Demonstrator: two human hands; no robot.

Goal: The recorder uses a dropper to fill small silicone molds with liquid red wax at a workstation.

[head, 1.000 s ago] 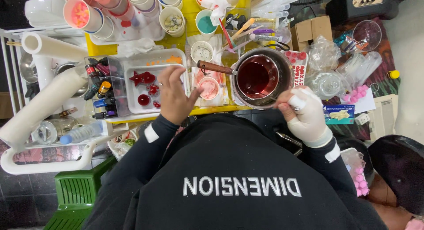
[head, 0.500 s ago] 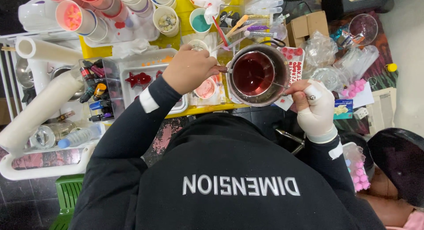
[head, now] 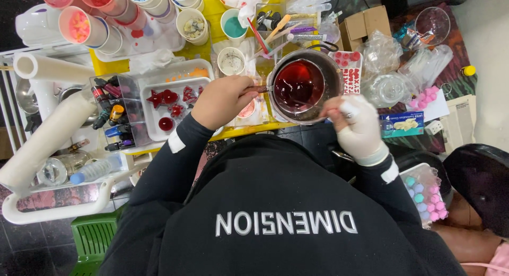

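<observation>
Two hands frame a small metal pot (head: 305, 85) in the head view, the only view I have. The pot sits at the near edge of the yellow table (head: 212, 14), filled with dark red liquid. My left hand (head: 222, 101), bare, is curled into a fist around the pot's handle (head: 258, 89), which sticks out toward the left; the fingers are pressed tightly about it. My right hand (head: 356, 125) wears a white glove and rests at the pot's near right rim. Its fingers are bunched together, and a thin stick (head: 313, 102) runs from them into the liquid, though I cannot tell exactly how the fingertips pinch it.

Left of the left hand lies a white tray (head: 183, 77) holding several red cast shapes, and beside that a clear organiser (head: 114, 114) with small bottles. A white cup (head: 231, 61) stands just behind the left hand, with a teal-filled cup (head: 233, 24) farther back. Paper cups of pink, red and blue pieces (head: 79, 27) crowd the far left corner. A red-and-white mould (head: 351, 69) touches the pot's right side, crumpled clear plastic bags (head: 389, 69) lie beyond it, and a blue box (head: 401, 124) sits near the gloved hand. A roll of white paper (head: 47, 141) leans at the far left, beyond the table.
</observation>
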